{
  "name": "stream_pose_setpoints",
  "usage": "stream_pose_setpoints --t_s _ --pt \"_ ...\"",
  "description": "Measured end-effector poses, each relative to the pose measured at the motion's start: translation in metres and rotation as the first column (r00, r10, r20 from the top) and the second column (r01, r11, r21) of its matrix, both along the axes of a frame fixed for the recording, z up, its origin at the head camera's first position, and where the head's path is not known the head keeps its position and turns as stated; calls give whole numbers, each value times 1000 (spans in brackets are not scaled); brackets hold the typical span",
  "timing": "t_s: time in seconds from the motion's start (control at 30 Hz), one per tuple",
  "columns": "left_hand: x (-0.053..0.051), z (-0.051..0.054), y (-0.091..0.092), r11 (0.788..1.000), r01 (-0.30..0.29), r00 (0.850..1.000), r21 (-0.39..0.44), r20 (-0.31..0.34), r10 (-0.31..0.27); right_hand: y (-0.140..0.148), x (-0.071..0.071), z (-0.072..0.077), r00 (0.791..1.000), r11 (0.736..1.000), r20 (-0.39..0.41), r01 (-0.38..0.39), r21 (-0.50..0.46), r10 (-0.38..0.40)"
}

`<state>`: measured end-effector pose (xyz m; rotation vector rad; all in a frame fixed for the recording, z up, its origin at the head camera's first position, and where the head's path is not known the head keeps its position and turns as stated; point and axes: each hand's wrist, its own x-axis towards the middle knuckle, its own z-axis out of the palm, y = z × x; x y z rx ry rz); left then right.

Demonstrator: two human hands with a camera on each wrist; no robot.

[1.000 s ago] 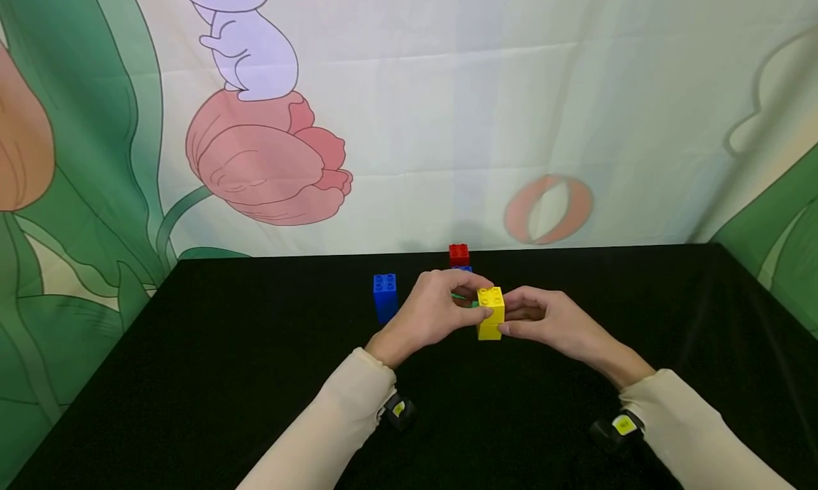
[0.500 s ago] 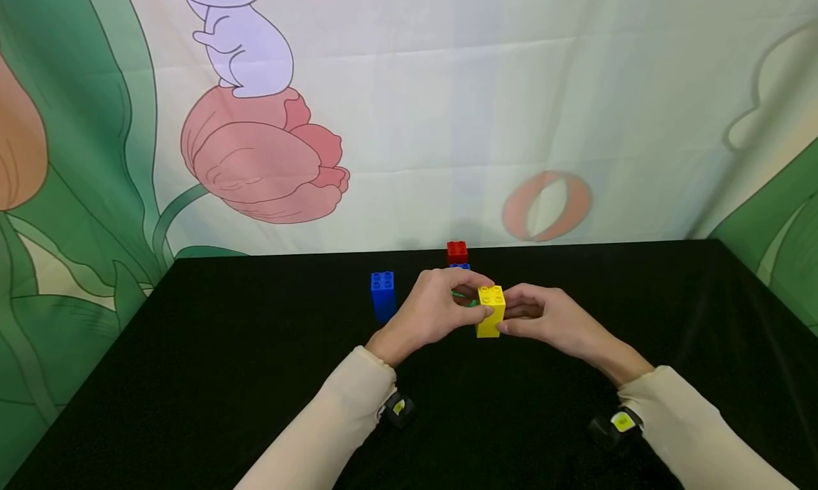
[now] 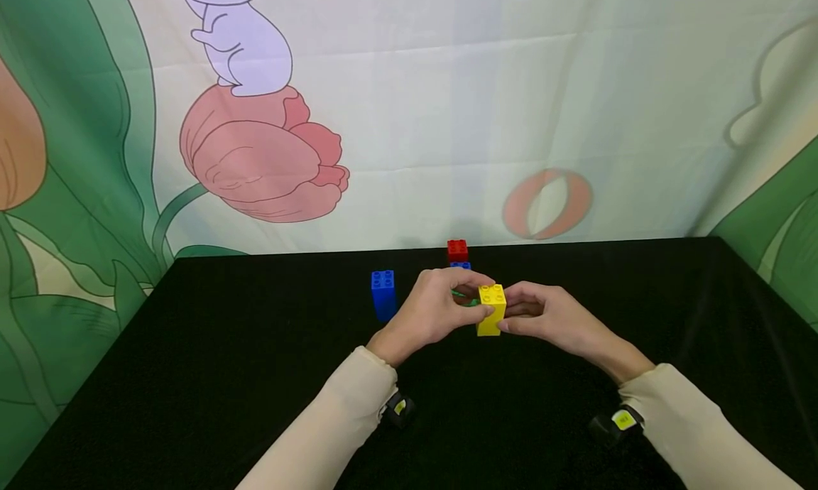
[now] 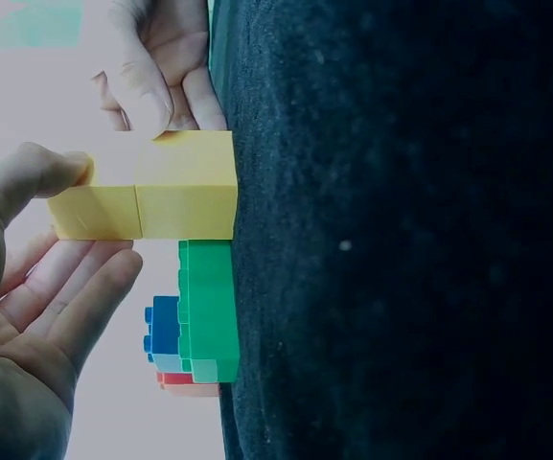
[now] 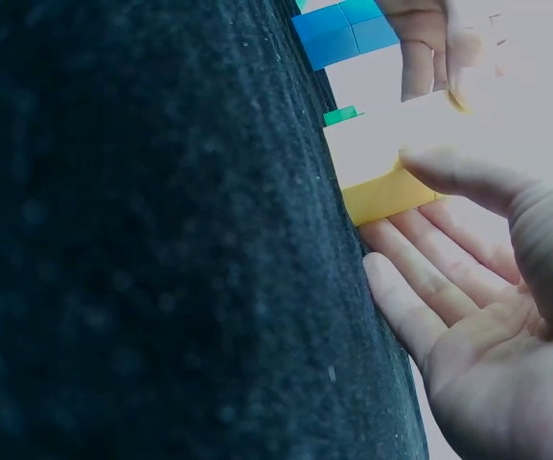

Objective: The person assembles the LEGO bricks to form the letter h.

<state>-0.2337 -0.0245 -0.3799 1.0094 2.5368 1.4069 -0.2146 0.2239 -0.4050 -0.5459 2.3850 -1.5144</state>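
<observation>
Two yellow bricks (image 3: 491, 311) stand stacked on the black cloth in the head view; in the left wrist view the yellow bricks (image 4: 186, 206) meet at a thin seam. The left hand (image 3: 436, 307) grips the upper brick, its thumb on the near face. From the right, the right hand (image 3: 556, 319) holds the lower brick between thumb and fingers. Beside the yellow stack, a green brick (image 4: 211, 307) lies low on the cloth, with a blue brick (image 4: 166, 331) and a red brick (image 4: 188, 383) beyond it. In the head view the left hand mostly hides the green one.
A blue brick stack (image 3: 384, 296) stands left of the left hand. Farther back, near the cloth's rear edge, are a red brick (image 3: 457, 251) and a blue piece (image 3: 460, 266). A printed curtain (image 3: 409, 121) hangs behind the black-covered table (image 3: 255, 376).
The visible gap line between the two yellow bricks has closed in the head view, the upper one now sitting flush. Both hands keep their hold; the view has shifted slightly.
</observation>
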Motion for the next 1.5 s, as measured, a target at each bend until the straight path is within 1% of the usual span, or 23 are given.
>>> stream_pose_setpoints --t_s 0.23,0.43,0.7,0.8,1.0,1.27,1.5 --pt "1 -1 0 1000 -5 1000 11 10 5 1 -1 -1 1000 1000 -8 -8 -6 8" --pt "1 -2 1 1000 -8 1000 15 12 8 0 -4 -4 1000 1000 1 -2 -5 2" --pt "2 -3 0 1000 -22 1000 19 20 22 -1 -3 -3 1000 1000 -27 3 0 -3" --pt "3 -3 0 999 -28 999 21 23 27 -1 -3 -3 999 1000 -43 1 8 0" --pt "3 -3 -1 999 -22 999 24 24 21 -1 -4 -4 999 999 -42 18 34 -17" --pt "3 1 -5 1000 5 1000 25 7 -6 1 -4 -4 998 998 -60 20 54 -17" --pt "5 10 -9 998 3 1000 68 -18 -2 1 -3 -2 997 998 -79 19 55 -15"
